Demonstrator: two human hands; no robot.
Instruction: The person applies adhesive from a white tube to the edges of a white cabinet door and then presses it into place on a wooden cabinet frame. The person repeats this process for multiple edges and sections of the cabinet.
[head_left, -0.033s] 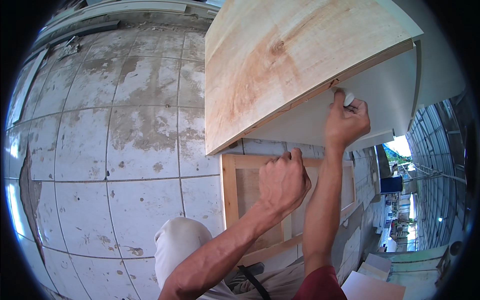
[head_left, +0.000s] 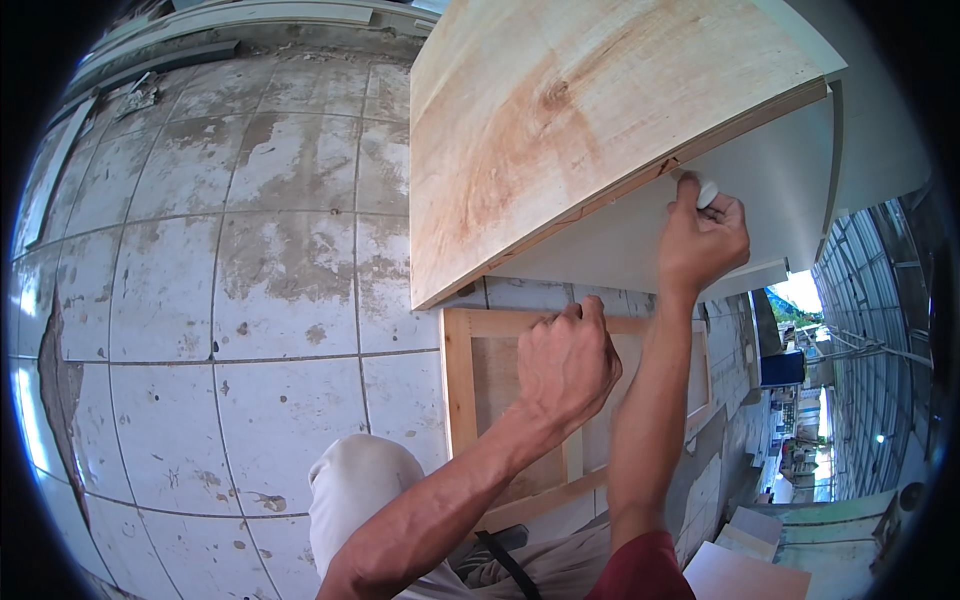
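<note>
A plywood cabinet panel [head_left: 560,130] with a reddish wood grain stands tilted over the tiled floor, and a pale inner panel [head_left: 770,190] shows beneath its edge. Close under that edge, my right hand [head_left: 705,240] pinches a small white rounded piece [head_left: 708,192], too little of which shows to tell its kind. My left hand [head_left: 568,360] is closed, knuckles up, above a wooden frame [head_left: 458,380] that lies on the floor. Whatever its fingers may hold is hidden. A dark mark sits on the panel's edge just above my right fingertips.
Stained white floor tiles [head_left: 285,290] spread to the left. My knee in pale cloth [head_left: 365,480] is at the lower middle. Flat boards [head_left: 745,575] lie at the lower right, and a dark blue container [head_left: 782,369] stands farther off. Long strips [head_left: 265,15] run along the back.
My right hand has shifted slightly to the right with the white piece, along the underside of the panel's edge. My left hand stays where it was.
</note>
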